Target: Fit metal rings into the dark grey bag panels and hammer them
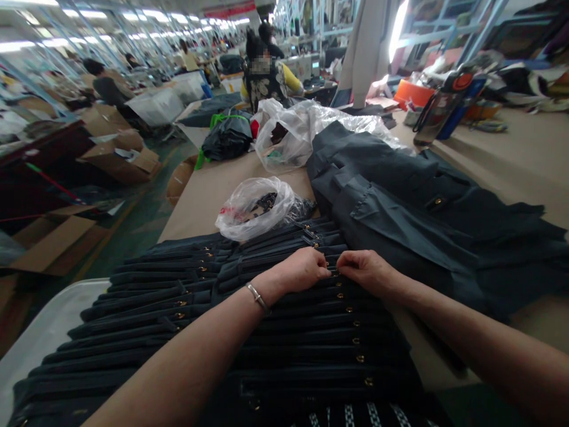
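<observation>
1. Dark fabric pieces (267,332) lie in overlapping rows in front of the wearer, in the head view; we note two columns of gold-coloured metal fittings (360,359) along them.
2. We find the left hand (306,270) above the upper right part of these rows, curled, its thumb and fingers pressed together. A metal bracelet (258,298) circles the wrist.
3. We find the right hand (371,274) just beside it, thumb and forefinger pinched together at the right column of fittings. Whether either hand grips a fitting or a loose part, we cannot tell; the fingers hide it.
4. Beyond the rows we record an opened clear plastic bag (231,224) with small dark parts (267,203) inside.
5. To the right, we observe a spread dark garment panel (400,196) on the brown table (195,198).
6. Farther back we list a larger clear bag (291,139), a black bag (229,137) with green trim, a bottle (433,112) and an orange container (413,93).
7. We also see a person in yellow sleeves (291,80) in the background.
</observation>
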The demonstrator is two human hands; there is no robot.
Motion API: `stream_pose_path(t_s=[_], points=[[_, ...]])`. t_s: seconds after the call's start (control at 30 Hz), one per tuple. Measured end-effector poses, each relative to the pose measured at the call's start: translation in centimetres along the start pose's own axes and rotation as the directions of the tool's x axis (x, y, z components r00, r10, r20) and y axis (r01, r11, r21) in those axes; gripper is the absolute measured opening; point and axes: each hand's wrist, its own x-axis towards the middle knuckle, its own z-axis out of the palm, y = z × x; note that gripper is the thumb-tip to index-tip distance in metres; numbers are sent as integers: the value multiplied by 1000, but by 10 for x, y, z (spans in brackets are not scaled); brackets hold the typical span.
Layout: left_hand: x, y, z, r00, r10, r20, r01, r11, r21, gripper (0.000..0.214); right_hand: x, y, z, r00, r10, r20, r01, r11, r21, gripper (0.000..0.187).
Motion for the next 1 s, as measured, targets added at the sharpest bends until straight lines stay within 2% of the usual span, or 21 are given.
stream_pose_path(t_s=[0.17, 0.33, 0.5, 0.73, 0.8, 0.87, 0.93, 1.0], points=[[7, 0, 1, 1000, 10, 21, -12, 996, 90, 17, 1, 2, 1, 998, 37, 50, -32, 995, -89, 13], [11, -1, 3, 1000, 20, 13, -22, 991, 130, 16, 4, 3, 6, 998, 2, 56, 9, 979, -202, 11], [11, -2, 4, 999, 27, -20, -24, 988, 154, 14, 9, -1, 8, 998, -2, 56, 19, 953, -301, 10], [3, -13, 1, 995, 35, -91, -20, 987, 162, 19, 12, -4, 0, 996, -19, 84, 45, 944, -327, 7], [-2, -16, -2, 994, 12, -110, -6, 999, 51, 23, 9, -10, -2, 998, -48, 42, 59, 945, -321, 9], [-9, -16, -4, 992, -74, -99, 53, 978, -203, 24, 4, -20, -1, 996, -83, -32, 73, 967, -246, 12], [-14, -14, -5, 986, -159, -52, 114, 867, -485, 22, 0, -32, 4, 991, -110, -71, 103, 990, -92, 12], [-17, -10, -4, 985, -171, -36, 104, 738, -666, 22, -3, -45, 12, 990, -122, -65, 124, 992, 34, 13]])
